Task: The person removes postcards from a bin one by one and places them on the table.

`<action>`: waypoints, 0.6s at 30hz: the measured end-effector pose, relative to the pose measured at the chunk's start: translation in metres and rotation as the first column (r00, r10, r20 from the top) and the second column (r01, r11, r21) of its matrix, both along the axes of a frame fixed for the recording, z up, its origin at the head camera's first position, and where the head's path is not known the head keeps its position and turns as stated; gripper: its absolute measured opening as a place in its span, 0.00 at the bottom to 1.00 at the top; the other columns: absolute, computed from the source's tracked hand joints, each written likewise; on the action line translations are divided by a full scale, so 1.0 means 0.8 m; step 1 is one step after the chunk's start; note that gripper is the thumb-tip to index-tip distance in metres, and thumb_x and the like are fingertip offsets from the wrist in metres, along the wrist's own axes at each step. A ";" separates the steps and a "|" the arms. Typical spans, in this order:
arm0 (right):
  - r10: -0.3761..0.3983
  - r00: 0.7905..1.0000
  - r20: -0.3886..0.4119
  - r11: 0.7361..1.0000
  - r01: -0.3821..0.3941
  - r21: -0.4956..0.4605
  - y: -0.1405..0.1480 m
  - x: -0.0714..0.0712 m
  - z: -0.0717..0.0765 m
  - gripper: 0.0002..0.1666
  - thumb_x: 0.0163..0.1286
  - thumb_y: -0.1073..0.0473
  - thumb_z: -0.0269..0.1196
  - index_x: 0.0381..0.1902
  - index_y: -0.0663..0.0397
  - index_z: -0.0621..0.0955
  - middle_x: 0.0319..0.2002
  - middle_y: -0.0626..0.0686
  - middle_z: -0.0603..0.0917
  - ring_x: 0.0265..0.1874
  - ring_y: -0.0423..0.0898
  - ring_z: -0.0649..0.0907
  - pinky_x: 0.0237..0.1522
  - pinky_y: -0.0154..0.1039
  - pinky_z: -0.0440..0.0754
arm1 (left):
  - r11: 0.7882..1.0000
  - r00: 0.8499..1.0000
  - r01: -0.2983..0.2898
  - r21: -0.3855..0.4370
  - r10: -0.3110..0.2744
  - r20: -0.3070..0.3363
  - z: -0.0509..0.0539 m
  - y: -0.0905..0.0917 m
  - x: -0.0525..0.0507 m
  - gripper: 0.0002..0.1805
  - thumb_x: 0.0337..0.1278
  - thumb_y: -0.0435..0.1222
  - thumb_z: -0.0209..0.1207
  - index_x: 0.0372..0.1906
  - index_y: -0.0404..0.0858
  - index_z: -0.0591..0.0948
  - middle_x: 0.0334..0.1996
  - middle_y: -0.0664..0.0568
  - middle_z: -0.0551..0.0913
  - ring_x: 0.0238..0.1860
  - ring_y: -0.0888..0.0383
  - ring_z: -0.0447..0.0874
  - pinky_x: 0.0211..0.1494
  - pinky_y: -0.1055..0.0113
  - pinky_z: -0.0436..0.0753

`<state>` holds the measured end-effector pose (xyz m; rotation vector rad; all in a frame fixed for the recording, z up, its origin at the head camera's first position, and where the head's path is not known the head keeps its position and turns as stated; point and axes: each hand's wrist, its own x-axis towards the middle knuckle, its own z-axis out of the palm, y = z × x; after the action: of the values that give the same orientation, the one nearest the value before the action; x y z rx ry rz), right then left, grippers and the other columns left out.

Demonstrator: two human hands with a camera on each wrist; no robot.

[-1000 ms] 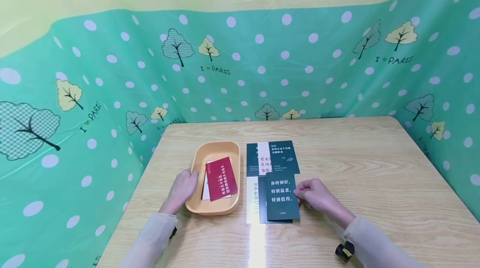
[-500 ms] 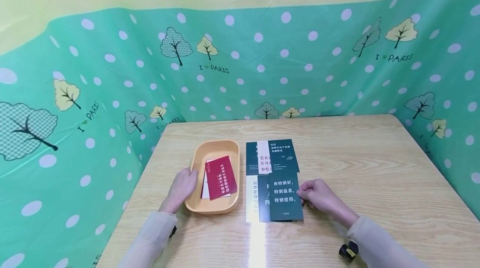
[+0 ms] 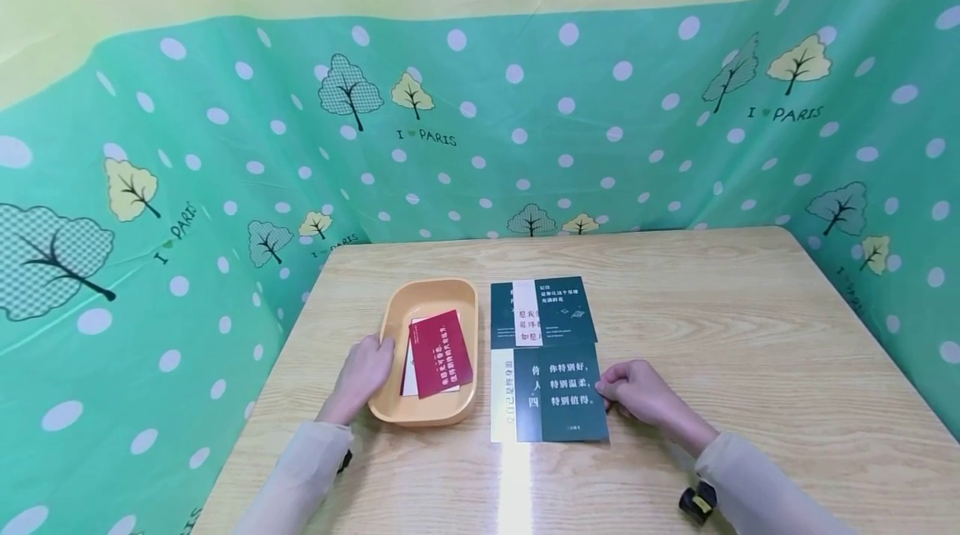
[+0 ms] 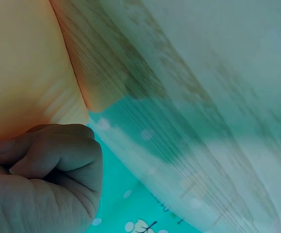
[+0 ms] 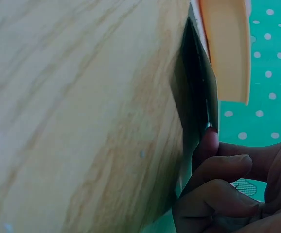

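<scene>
My left hand (image 3: 362, 375) grips the left rim of a shallow orange-yellow plastic tray (image 3: 430, 291); in the left wrist view its fingers curl at the tray wall. A dark red card (image 3: 442, 354) lies in the tray over a white one. My right hand (image 3: 636, 391) pinches the right edge of a dark green card (image 3: 573, 392) with white Chinese writing. This card overlaps another dark card (image 3: 528, 406), which overlaps a white card (image 3: 502, 397). The right wrist view shows the pinched card (image 5: 199, 87) nearly edge-on, its edge a little off the table.
Behind them lies a back row of overlapping cards: a dark green card (image 3: 502, 310), a white card (image 3: 527, 302) and a dark green one with a planet drawing (image 3: 567, 314). The wooden table (image 3: 697, 302) is enclosed by a green dotted curtain (image 3: 450, 102).
My right hand has slid the dark green card to the right, uncovering more of the dark card beneath it. My left hand stays on the tray rim.
</scene>
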<state>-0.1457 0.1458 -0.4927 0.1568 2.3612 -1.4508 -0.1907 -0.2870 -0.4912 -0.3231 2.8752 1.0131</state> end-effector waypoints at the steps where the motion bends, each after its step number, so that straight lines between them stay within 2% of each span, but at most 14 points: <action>1: -0.003 1.000 -0.001 1.000 0.003 0.009 0.000 0.000 -0.001 0.06 0.74 0.66 0.63 0.36 0.64 0.85 0.28 0.53 0.83 0.23 0.45 0.75 0.21 0.32 0.69 | 1.000 1.000 0.003 0.001 -0.003 -0.004 0.000 0.000 0.000 0.29 0.80 0.46 0.39 0.53 0.22 0.78 0.33 0.39 0.83 0.30 0.50 0.85 0.30 0.60 0.85; 11: 0.036 0.996 -0.082 0.993 -0.027 0.116 0.002 -0.003 -0.004 0.07 0.71 0.65 0.68 0.31 0.61 0.86 0.23 0.50 0.84 0.24 0.45 0.77 0.26 0.35 0.72 | 1.000 1.000 0.006 0.006 -0.006 -0.010 -0.003 -0.001 -0.001 0.28 0.80 0.45 0.40 0.55 0.24 0.79 0.33 0.39 0.83 0.30 0.51 0.85 0.29 0.60 0.85; 18: 0.051 0.996 -0.078 0.988 -0.039 0.152 0.003 -0.005 -0.002 0.08 0.70 0.64 0.68 0.30 0.60 0.87 0.23 0.50 0.84 0.27 0.46 0.78 0.29 0.37 0.73 | 1.000 1.000 0.013 0.007 -0.013 -0.014 -0.003 -0.001 -0.003 0.28 0.80 0.45 0.40 0.56 0.24 0.79 0.32 0.40 0.83 0.29 0.51 0.85 0.29 0.60 0.85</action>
<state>-0.1497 0.1481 -0.4941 0.0837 2.5236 -1.2803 -0.1927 -0.2875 -0.4935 -0.2980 2.8814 1.0265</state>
